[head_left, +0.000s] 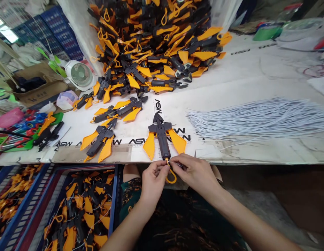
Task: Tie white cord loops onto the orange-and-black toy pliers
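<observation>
A black and orange plastic tool (pixel 162 136) with two orange wing-shaped handles lies at the table's front edge, its orange loop (pixel 171 177) hanging over the edge. My left hand (pixel 154 179) pinches at the base of that loop, fingers closed. My right hand (pixel 195 172) pinches the same spot from the right, apparently on a thin white string that is too small to make out clearly. Both hands sit just below the table edge, above my lap.
A big heap of the same tools (pixel 156 42) fills the back of the table; several loose ones (pixel 101 141) lie at front left. A bundle of white strings (pixel 258 118) lies to the right. Blue crates (pixel 81 209) of tools stand at lower left. A small fan (pixel 79 74) sits at left.
</observation>
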Tool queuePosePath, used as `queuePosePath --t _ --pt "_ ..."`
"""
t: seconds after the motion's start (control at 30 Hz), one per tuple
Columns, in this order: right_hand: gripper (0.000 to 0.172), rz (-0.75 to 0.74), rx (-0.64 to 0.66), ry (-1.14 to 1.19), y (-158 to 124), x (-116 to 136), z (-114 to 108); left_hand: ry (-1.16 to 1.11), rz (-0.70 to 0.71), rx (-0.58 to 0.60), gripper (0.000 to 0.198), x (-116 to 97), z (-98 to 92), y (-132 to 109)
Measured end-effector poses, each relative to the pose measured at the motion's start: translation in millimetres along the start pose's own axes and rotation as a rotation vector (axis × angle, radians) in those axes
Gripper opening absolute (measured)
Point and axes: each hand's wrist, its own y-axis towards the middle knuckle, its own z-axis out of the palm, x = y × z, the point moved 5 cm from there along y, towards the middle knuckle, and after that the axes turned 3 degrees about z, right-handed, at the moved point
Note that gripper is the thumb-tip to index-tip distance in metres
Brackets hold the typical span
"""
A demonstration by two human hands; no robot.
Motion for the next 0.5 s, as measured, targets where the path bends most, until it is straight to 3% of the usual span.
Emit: queuePosePath --t 0.3,0.5 --pt "0.026 -0.087 -0.003 -0.017 0.1 7.2 -2.1 -0.114 -0.050 -0.005 0.045 1.4 1.9 0.8" --pt "0.024 -0.093 0.088 0.003 0.1 6.2 -7.7 -0.138 -0.093 0.005 0.049 -0.5 2.0 1.6"
